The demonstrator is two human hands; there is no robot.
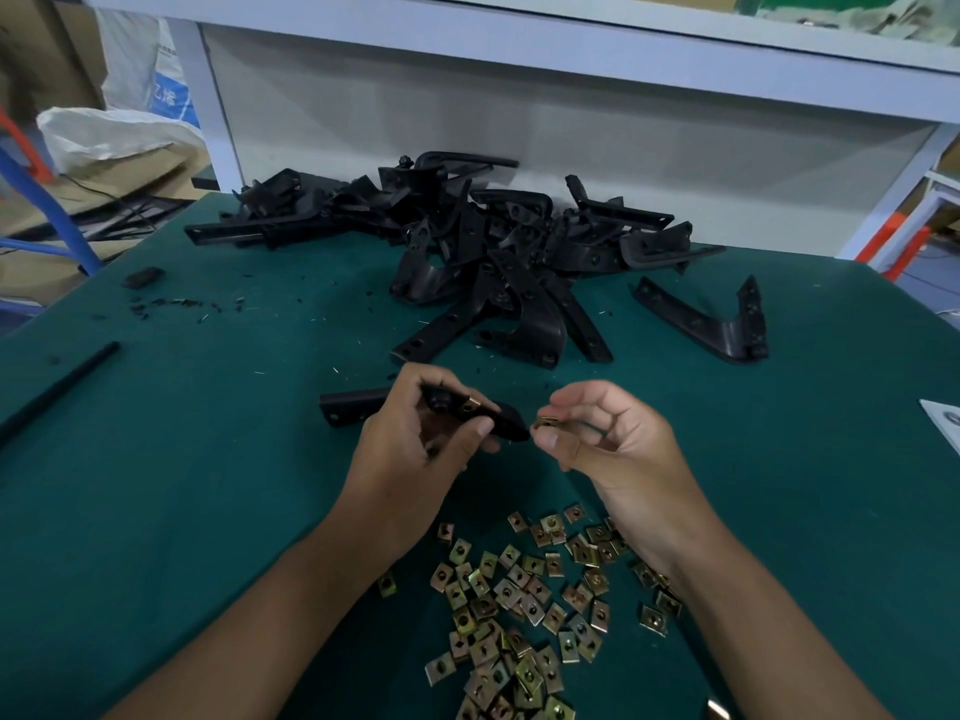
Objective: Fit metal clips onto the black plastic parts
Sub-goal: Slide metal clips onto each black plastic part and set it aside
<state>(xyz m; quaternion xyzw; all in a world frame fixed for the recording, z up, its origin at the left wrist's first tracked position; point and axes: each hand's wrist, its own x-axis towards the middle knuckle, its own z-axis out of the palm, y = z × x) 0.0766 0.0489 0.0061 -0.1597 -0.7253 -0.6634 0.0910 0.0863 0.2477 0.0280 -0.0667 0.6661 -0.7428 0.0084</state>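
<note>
My left hand (415, 433) grips a black plastic part (348, 407) that juts out to the left over the green table, with one brass-coloured clip (470, 406) sitting on its upper edge. My right hand (602, 433) pinches a single metal clip (546, 421) between thumb and forefinger, right at the part's right tip (511, 423). Several loose metal clips (519, 605) lie scattered on the table below my hands. A heap of black plastic parts (483, 252) sits at the back of the table.
One black part (711, 319) lies apart at the right of the heap. A black rod (57, 387) rests near the left edge, with a small black block (143, 277) and plastic shavings behind it. A white bench frame (519, 59) stands beyond the green table (208, 485).
</note>
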